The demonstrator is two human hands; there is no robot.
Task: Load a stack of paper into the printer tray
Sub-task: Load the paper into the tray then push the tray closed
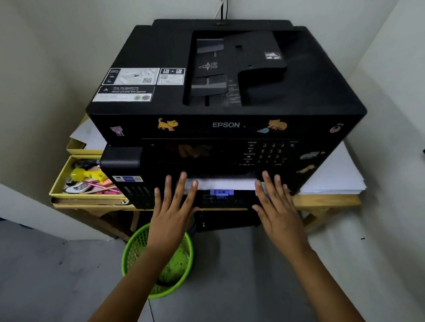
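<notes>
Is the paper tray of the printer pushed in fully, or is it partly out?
Partly out: the paper tray shows white paper at the printer's front.

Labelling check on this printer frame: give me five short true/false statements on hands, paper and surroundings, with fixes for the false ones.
1. Both hands, left hand and right hand, lie flat with straight fingers against the black Epson printer front. True.
2. A white paper stack shows in the front slot between the hands. True.
3. The right hand grips a pen. False: it holds nothing.
4. The green mesh wastebasket stands on the wooden table. False: it is on the floor, below the left hand.
5. The yellow tray of clutter sits right of the printer. False: left.
</notes>
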